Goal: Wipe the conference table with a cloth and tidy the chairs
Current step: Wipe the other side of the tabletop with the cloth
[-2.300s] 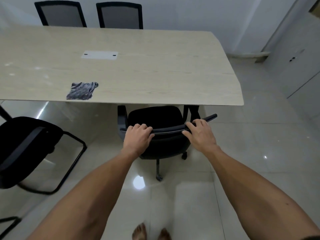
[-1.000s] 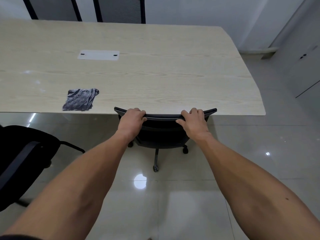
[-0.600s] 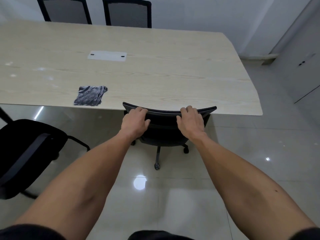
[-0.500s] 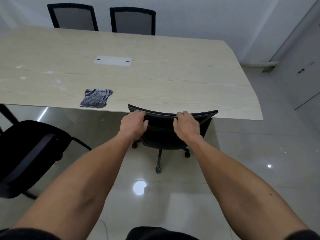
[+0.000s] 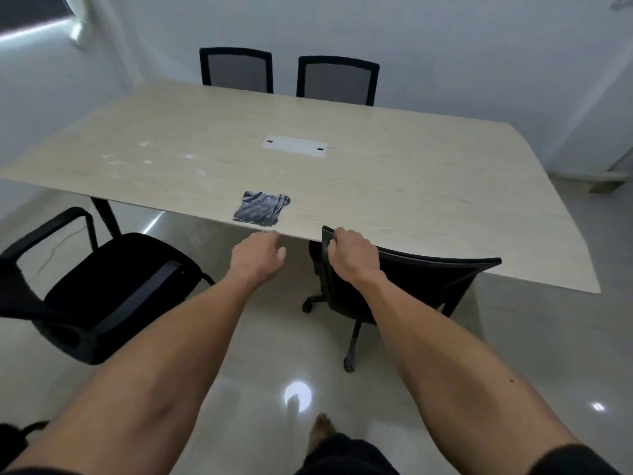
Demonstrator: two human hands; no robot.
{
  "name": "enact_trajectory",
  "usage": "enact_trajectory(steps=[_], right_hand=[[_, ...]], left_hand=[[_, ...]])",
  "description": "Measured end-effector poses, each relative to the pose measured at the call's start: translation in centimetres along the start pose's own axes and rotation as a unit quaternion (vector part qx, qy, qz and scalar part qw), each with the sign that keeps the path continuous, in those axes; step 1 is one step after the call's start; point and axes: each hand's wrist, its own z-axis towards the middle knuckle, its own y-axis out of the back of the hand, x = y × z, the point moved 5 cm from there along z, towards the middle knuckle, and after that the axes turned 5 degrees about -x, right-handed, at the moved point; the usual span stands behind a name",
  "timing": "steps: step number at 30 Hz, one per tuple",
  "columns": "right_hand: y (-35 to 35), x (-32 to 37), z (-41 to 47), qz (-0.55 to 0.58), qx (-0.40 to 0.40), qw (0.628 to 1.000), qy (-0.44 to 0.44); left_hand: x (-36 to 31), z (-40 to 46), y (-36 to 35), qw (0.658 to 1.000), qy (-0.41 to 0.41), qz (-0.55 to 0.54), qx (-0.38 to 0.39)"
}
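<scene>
With only the right hand [image 5: 352, 257] clamping its fingers on the corner of the tucked-in swivel chair [image 5: 407, 286] and the left hand [image 5: 257, 260] loosely curled and empty, the castors may swing it askew against the worktop [image 5: 394, 186], beyond whose edge the cloth [image 5: 262, 207] lies.

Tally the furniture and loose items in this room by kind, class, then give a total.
Chairs: 4 (swivel chair, armchair, two mesh-backed chairs on the far side)
Tables: 1 (conference table)
Cloths: 1 (grey cloth)
Total: 6
</scene>
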Motion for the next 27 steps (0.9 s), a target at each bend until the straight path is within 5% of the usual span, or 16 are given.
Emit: enact_trajectory(steps=[15,27], right_hand=[[-7.9,6.2,16.6,0.009,0.063,0.997,0.048],[-13.8,7.1,26.3,0.003,0.119,0.992,0.033]], left_hand=[[9.3,14.4,1.3,0.996,0.088,-0.016,0.003],[14.2,25.0,-1.2,0.996,0.071,0.000,0.047]])
